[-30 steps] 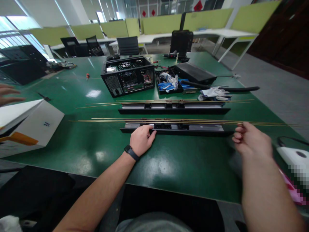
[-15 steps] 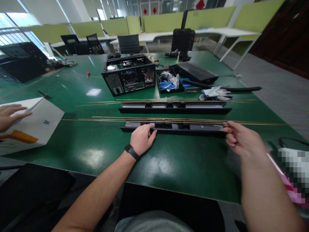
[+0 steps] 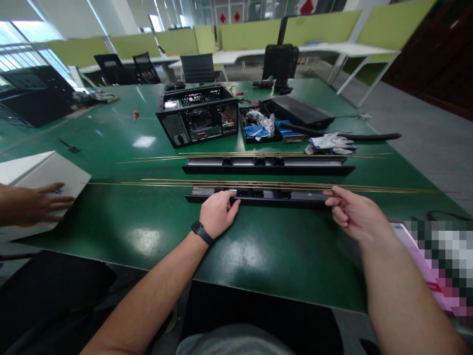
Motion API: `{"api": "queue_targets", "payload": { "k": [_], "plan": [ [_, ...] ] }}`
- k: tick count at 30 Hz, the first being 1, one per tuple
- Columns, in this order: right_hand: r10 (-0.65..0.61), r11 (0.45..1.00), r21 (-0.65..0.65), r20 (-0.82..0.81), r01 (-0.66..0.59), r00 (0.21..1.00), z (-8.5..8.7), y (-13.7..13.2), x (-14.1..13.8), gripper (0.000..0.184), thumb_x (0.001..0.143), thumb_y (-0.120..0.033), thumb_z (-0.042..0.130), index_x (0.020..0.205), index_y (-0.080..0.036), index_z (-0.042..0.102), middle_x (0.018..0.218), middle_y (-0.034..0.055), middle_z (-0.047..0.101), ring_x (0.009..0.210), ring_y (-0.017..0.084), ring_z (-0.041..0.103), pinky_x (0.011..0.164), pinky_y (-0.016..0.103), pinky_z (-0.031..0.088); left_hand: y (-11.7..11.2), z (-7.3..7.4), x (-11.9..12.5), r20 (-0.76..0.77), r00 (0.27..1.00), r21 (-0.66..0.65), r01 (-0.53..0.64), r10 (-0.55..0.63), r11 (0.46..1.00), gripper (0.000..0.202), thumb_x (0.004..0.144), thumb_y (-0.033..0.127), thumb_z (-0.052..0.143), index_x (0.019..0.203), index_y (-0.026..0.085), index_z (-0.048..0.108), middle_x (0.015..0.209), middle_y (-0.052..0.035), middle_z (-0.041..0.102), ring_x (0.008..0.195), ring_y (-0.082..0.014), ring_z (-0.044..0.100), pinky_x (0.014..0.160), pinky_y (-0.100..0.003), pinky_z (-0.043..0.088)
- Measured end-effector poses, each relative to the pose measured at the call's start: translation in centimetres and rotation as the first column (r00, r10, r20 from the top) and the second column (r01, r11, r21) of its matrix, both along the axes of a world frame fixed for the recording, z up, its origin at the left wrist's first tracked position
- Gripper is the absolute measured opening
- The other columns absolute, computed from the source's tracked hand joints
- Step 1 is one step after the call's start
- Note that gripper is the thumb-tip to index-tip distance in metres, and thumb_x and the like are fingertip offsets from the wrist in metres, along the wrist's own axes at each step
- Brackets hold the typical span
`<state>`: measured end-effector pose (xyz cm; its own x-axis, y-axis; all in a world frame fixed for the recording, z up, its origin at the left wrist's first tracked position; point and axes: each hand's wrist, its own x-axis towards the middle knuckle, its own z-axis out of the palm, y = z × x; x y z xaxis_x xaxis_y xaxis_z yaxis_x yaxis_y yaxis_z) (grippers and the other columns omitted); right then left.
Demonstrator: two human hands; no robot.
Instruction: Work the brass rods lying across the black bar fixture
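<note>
In front of me a long black rail (image 3: 273, 201) with a pale inner channel and dark blocks lies across the green table. Several thin golden rods (image 3: 166, 185) run along it and stick out past both ends. My left hand (image 3: 218, 213) is closed over the rail's near edge, left of its middle, with the thumb on the front. Near the right end, my right hand (image 3: 349, 209) pinches at the rods; its fingertips hide exactly how many it holds. A second black rail (image 3: 266, 170) lies parallel behind, with more golden rods (image 3: 155, 159) along it.
Another person's hand (image 3: 40, 202) rests on a white box (image 3: 33, 165) at left. Behind the rails stand an open computer case (image 3: 197, 118), a black tray (image 3: 242, 130) with gloves, and more gloves (image 3: 332, 142). A pink-edged item (image 3: 414, 251) lies at right.
My right hand has slid left along the rail, while my left hand has stayed put. The other person's hand has moved across the white box, which has shifted slightly left.
</note>
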<state>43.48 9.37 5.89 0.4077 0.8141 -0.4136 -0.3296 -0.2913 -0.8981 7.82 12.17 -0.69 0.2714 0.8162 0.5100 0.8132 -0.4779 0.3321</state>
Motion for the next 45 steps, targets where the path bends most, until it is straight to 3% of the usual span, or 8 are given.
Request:
{"api": "queue_targets", "payload": {
  "k": [11,19,45],
  "plan": [
    [-0.015,1.000,0.002,0.008,0.015,1.000,-0.6,0.2,0.1,0.019,0.108,-0.021,0.060,0.095,-0.011,0.071,0.063,0.0003,0.063,0.030,0.005,0.034,0.029,0.018,0.023,-0.1,-0.2,-0.1,0.018,1.000,0.009,0.000,0.000,1.000,0.013,0.104,0.032,0.069,0.109,0.021,0.074,0.075,0.0009,0.067,0.076,-0.0189,0.069,0.076,-0.032,0.053],
    [-0.001,1.000,0.030,0.031,0.000,1.000,-1.3,0.2,0.5,0.021,0.100,-0.033,0.077,0.093,-0.014,0.070,0.062,0.0013,0.064,0.030,0.006,0.035,0.029,0.018,0.024,-0.2,-0.4,0.0,0.020,1.000,0.026,0.005,-0.006,1.000,0.012,0.105,0.032,0.070,0.110,0.022,0.073,0.075,0.0009,0.068,0.077,-0.0190,0.070,0.077,-0.032,0.054],
    [-0.025,1.000,0.007,0.030,0.025,0.999,-0.5,0.0,0.1,0.020,0.092,-0.030,0.081,0.087,-0.013,0.071,0.061,0.0044,0.063,0.030,0.006,0.036,0.029,0.018,0.025,-0.6,0.0,0.0,0.023,1.000,-0.010,0.002,-0.002,1.000,0.012,0.106,0.032,0.069,0.110,0.021,0.073,0.077,0.0001,0.069,0.078,-0.0190,0.070,0.079,-0.033,0.055]
  ]
}}
